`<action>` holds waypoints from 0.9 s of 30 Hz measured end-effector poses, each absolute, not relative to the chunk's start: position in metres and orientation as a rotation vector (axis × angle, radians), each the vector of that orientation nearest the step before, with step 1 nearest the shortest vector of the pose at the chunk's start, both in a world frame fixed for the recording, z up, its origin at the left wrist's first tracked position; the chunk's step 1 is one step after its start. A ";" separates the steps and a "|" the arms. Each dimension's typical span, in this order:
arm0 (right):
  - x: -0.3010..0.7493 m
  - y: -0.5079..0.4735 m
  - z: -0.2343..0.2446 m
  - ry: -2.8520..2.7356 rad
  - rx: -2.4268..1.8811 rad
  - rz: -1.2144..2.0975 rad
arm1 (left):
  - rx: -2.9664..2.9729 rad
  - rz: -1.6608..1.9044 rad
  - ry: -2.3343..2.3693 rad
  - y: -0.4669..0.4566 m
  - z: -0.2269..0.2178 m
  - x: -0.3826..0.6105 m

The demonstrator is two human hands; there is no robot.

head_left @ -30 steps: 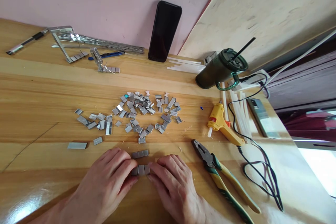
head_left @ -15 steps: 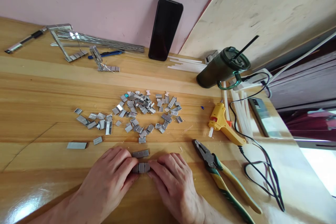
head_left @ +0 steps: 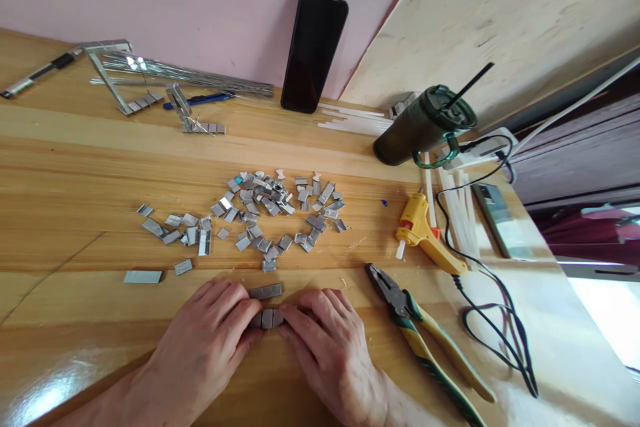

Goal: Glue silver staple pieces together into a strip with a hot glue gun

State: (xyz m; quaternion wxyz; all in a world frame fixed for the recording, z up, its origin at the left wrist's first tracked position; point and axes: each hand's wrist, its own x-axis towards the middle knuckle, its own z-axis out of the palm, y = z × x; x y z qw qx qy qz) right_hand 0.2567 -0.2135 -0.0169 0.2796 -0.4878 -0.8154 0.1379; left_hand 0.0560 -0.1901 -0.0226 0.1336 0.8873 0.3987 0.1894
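Observation:
Between my two hands lies a short row of grey metal pieces (head_left: 268,319), set side by side at the near part of the table. My left hand (head_left: 213,340) pinches its left end, and my right hand (head_left: 330,347) has thumb and fingers closed on its right end. Just beyond the row, close to my left fingertips, rests a separate grey metal strip (head_left: 267,291). Farther off, a loose heap of small folded metal pieces (head_left: 270,197) is spread out. A flat metal strip (head_left: 143,277) and a small metal piece (head_left: 183,267) lie to the left.
Green-handled pliers (head_left: 400,300) lie right of my right hand. Behind them are a yellow glue gun (head_left: 420,230) with its black cord, a dark tumbler (head_left: 420,123) with a straw, and a phone (head_left: 314,50) leaning on the wall. Thin metal rods (head_left: 200,77) lie at the back.
The view has shifted very slightly. Both hands keep their hold on the row of metal pieces, with hardly any movement.

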 end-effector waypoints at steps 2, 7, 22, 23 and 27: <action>0.256 -0.213 -0.016 -2.186 -1.308 0.376 | 2.572 0.553 1.155 -0.190 -0.023 0.056; 0.256 -0.212 -0.015 -2.206 -1.316 0.394 | 2.568 0.544 1.144 -0.190 -0.024 0.056; 0.260 -0.213 -0.016 -2.186 -1.294 0.466 | 2.515 0.641 1.145 -0.191 -0.020 0.052; 0.260 -0.213 -0.016 -2.181 -1.294 0.471 | 2.501 0.650 1.156 -0.191 -0.020 0.051; 0.260 -0.213 -0.018 -2.173 -1.293 0.485 | 2.466 0.678 1.158 -0.191 -0.018 0.051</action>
